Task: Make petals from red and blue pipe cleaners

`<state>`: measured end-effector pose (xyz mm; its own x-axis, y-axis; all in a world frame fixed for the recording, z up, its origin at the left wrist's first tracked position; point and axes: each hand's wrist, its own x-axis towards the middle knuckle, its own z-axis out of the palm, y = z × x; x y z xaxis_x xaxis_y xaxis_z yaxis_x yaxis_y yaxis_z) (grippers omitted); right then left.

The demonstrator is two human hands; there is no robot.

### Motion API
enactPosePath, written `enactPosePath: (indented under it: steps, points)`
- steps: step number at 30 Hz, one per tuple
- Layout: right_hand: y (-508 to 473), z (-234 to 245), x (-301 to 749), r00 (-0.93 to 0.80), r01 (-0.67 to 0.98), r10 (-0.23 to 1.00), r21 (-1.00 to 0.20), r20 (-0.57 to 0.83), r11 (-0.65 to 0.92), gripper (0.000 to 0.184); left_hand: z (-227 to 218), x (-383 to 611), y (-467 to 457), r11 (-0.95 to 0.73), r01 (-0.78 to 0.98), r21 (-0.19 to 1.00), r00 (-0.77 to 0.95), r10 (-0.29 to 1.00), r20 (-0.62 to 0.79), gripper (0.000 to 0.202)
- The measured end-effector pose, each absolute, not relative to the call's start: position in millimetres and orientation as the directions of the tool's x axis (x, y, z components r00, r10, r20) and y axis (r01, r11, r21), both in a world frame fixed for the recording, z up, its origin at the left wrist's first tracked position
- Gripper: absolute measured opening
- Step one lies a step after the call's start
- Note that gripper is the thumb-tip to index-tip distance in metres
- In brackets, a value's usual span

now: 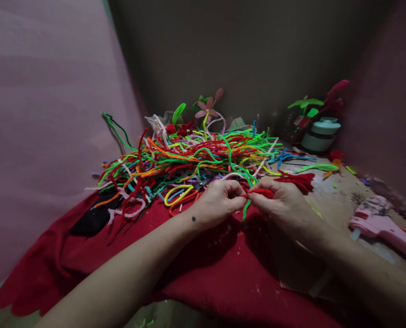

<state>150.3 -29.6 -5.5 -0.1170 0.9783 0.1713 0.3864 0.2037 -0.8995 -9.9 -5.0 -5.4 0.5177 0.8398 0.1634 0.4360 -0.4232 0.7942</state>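
Observation:
Both hands meet over the front of the table, thumbs and forefingers pinched. My left hand (220, 202) grips one end of a red pipe cleaner piece (265, 193). On its other side, my right hand (280, 205) holds the same piece, which looks bent into a narrow loop or petal. Behind the fingertips a green pipe cleaner (246, 212) hangs down toward the cloth. Just beyond my hands spreads a big tangled heap of coloured pipe cleaners (189, 155). Scissors with yellow and orange handles (179, 196) lie beside my left hand, their blades partly covered.
A red cloth (203, 273) covers the table. At the right lie a pink glue gun (380, 225) on a cardboard sheet (326, 191) and a bundle of dark red pipe cleaners (298, 181). A lidded jar (321, 134) stands behind. A black flat object (92, 216) lies left.

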Motion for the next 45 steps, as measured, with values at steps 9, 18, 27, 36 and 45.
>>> enactPosePath:
  steps: [9,18,27,36,45]
  points:
    - [-18.5,-17.4,153.5,-0.201,-0.196,0.966,-0.959,-0.164,-0.204,0.024,-10.2,-10.2,-11.0,-0.821,0.569,-0.036,0.674,0.441,0.593,0.018]
    - [-19.6,-9.8,163.4,-0.321,-0.133,0.947,-0.990,0.007,-0.038,0.016,-1.9,-26.9,16.6,0.226,0.002,0.974,0.600,0.779,-0.182,0.023]
    - [-20.9,-8.0,161.6,-0.307,0.031,0.952,-0.999,0.012,0.023,0.012,3.1,-29.3,7.6,0.274,0.143,0.951,0.809,0.521,-0.272,0.039]
    - [-21.0,-1.0,156.2,-0.070,0.261,0.993,-0.963,-0.094,-0.072,0.014,-10.3,-13.7,-9.8,-0.715,0.674,0.187,0.683,0.699,0.213,0.026]
    - [-20.3,-6.9,155.9,-0.147,-0.096,0.989,-0.995,-0.027,-0.042,0.015,-5.0,-9.3,-9.9,-0.419,0.607,0.675,0.492,0.865,0.094,0.030]
